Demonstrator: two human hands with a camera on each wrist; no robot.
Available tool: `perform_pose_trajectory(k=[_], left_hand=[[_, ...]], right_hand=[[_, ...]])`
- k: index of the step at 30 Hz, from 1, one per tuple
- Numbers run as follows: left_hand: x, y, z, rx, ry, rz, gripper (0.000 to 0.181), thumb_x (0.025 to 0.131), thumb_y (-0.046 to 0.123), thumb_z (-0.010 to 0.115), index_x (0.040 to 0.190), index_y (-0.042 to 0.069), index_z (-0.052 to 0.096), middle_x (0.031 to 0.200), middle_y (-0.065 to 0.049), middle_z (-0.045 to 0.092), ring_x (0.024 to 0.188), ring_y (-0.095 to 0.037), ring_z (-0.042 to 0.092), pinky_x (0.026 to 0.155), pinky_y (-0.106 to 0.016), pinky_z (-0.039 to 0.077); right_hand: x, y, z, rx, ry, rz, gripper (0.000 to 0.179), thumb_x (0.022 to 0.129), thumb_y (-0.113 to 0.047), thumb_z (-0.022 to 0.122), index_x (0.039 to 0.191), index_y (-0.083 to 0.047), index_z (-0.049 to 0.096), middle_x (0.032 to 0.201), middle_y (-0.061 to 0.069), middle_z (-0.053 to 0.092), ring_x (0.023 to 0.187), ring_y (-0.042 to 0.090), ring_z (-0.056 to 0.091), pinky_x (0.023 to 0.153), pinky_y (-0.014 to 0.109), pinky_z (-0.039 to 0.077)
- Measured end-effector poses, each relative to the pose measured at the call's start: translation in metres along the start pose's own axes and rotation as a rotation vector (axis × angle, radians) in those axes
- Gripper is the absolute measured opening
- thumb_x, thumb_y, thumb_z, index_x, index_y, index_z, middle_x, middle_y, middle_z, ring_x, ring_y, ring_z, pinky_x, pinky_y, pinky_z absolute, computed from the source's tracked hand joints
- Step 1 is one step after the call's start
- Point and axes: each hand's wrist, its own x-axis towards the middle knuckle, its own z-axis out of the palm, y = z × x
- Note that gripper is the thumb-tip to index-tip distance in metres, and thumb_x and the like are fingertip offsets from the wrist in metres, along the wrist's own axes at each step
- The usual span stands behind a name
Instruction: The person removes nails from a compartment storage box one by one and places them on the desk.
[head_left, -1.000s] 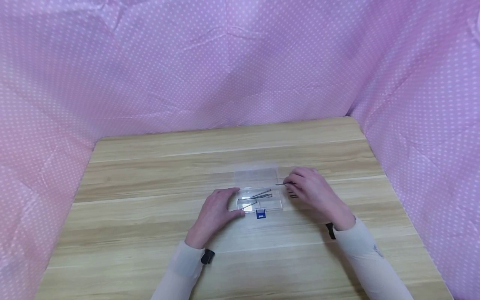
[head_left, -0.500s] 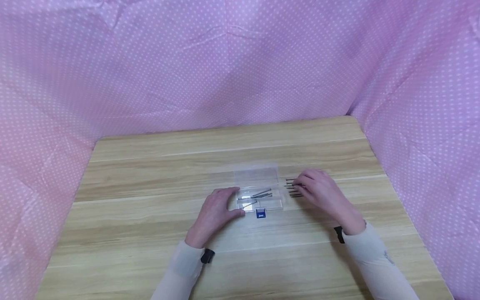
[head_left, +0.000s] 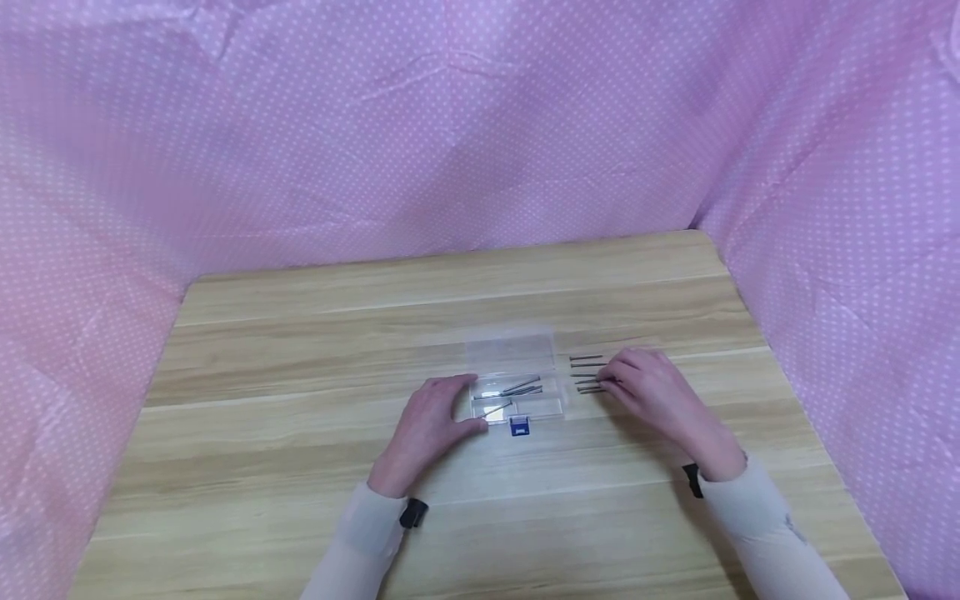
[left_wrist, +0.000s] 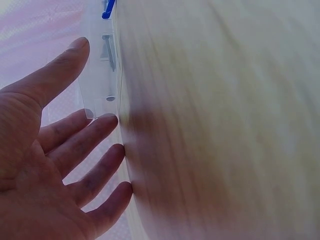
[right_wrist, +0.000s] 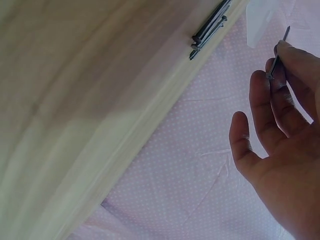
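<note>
My left hand (head_left: 431, 425) spans the left end of a clear plastic box (head_left: 552, 408), thumb at the front edge and forefinger at the back corner. Its fingers are spread and gently bent in the left wrist view. Several long nails (head_left: 521, 388) lie inside the box. To the right of the box my right hand (head_left: 648, 392) is over a row of loose nails (head_left: 587, 357) on the table. In the right wrist view it pinches one nail (right_wrist: 274, 65) between thumb and fingers, head end toward the palm. The hand covers part of the row.
The box's transparent lid (head_left: 510, 352) lies folded back behind it. A blue latch (head_left: 519, 426) sticks out at the front. Everything stands on a wood-grain table (head_left: 337, 333), with pink dotted cloth (head_left: 450, 125) hanging behind and at both sides.
My right hand has drawn back to the right, away from the box, carrying a nail and uncovering more of the row. The left hand and the box have stayed in place.
</note>
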Motion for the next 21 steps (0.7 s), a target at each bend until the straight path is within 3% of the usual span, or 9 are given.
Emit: perform_pose_trajectory(k=[13,21], left_hand=[[0.0,-0.0015,-0.0023,-0.004,0.002,0.019,0.072,0.08,0.037,0.09,0.141,0.008,0.062,0.137,-0.011,0.066,0.129,-0.034,0.057,0.109,-0.051,0.046],[0.0012,-0.0017,-0.0051,0.001,-0.007,0.016,0.073,0.08,0.037,0.09,0.141,0.009,0.062,0.137,-0.011,0.066,0.13,-0.035,0.056,0.109,-0.051,0.045]], right_hand=[[-0.0059,-0.0019,0.0009,-0.004,-0.048,-0.003,0.022,0.077,-0.004,0.087,0.095,-0.01,0.075,0.094,0.003,0.071,0.089,0.025,0.067,0.074,0.046,0.054],[-0.0085,-0.0022,0.0025,-0.007,-0.073,-0.01,0.021,0.079,-0.006,0.087,0.096,-0.012,0.075,0.095,0.001,0.071,0.089,0.024,0.067,0.077,0.051,0.055]])
